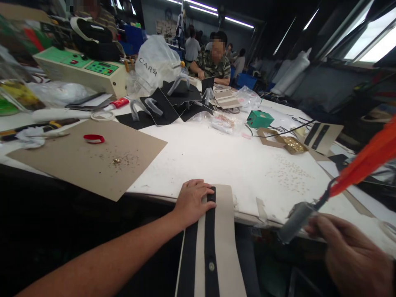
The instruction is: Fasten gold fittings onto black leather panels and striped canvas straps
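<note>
My left hand [194,202] grips the far end of a beige panel with black stripes [224,231], thumb and fingers around the end of one black strip. The panel hangs over the table's front edge toward me, with a small round metal fitting [211,266] on the strip. At the right, my right hand [349,243] is curled, blurred and partly cut off by the frame. Its fingertips are beside a grey cylindrical tool [297,222] that hangs from a hook under an orange strip [365,156]. What the fingers hold, if anything, is hidden.
A brown board [139,165] with small bits and a red ring [94,139] lies left. Black panels [167,107], a green box [260,119], a box of gold fittings [293,145] and scattered small pieces [291,173] are on the white table. A person [213,62] sits opposite.
</note>
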A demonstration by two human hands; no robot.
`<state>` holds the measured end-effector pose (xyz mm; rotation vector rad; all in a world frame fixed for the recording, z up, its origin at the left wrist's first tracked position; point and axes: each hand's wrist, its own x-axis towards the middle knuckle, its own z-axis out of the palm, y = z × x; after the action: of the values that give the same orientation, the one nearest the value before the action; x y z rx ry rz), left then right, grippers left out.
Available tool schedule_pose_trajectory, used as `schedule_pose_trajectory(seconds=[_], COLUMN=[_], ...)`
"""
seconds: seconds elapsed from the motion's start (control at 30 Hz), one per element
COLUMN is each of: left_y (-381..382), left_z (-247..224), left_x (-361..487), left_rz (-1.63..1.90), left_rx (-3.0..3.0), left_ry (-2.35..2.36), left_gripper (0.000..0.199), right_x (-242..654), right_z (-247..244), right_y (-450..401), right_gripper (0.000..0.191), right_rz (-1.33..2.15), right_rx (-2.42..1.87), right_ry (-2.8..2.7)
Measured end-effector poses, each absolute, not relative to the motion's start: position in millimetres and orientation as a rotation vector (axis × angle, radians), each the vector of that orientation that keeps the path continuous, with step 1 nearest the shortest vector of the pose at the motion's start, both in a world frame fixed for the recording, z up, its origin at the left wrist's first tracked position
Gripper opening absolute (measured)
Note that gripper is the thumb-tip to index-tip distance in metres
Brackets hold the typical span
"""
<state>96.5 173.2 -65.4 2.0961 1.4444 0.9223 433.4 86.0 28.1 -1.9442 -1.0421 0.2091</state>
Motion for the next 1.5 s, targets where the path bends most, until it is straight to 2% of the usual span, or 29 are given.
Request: schedule_pose_trajectory(seconds=[0.1,0.17,0.33,0.47,0.73,0.9,1.03,1.13,1.23,1.4,1.5], left_y=[171,171,171,171,171,171,171,172,172,175,177], left_z=[-64,-64,-69,-73,-72,-70,-69,-70,-69,-67,-64], left_x=[97,97,97,96,95,95,95,96,97,97,98], left_rz=[0.905,0.902,0.93,0.958,0.943,0.942,0.93,0.925,0.902,0.873,0.846], left_rx=[2.097,2.101,2.107,2.121,2.139,2.127,2.132,2.145,2.13,2.126,2.165], left_ry=[1.456,1.454,1.443,1.43,1.406,1.411,1.426,1.436,1.454,1.461,1.46], left_gripper=[0.034,0.035,0.037,0.034,0.034,0.033,0.033,0.034,0.034,0.033,0.033], right_x=[366,332,293,289,284,285,284,287,306,376,417], right_z=[11,-4,-29,-33,-32,-35,-34,-29,-23,-27,-35], right_y=[106,129,169,174,182,190,190,175,143,81,71], right_gripper=[0.057,0.053,0.032,0.026,0.023,0.024,0.022,0.036,0.053,0.057,0.071], right_rz=[0.871,1.08,0.986,0.954,0.977,1.115,1.098,1.134,1.018,0.352,0.171], right_rx=[-1.785,-1.706,-1.603,-1.625,-1.796,-1.796,-1.795,-1.683,-1.656,-1.902,-2.025], right_ry=[-1.395,-1.528,-1.961,-2.053,-1.957,-1.863,-1.853,-1.73,-1.501,-1.123,-0.933])
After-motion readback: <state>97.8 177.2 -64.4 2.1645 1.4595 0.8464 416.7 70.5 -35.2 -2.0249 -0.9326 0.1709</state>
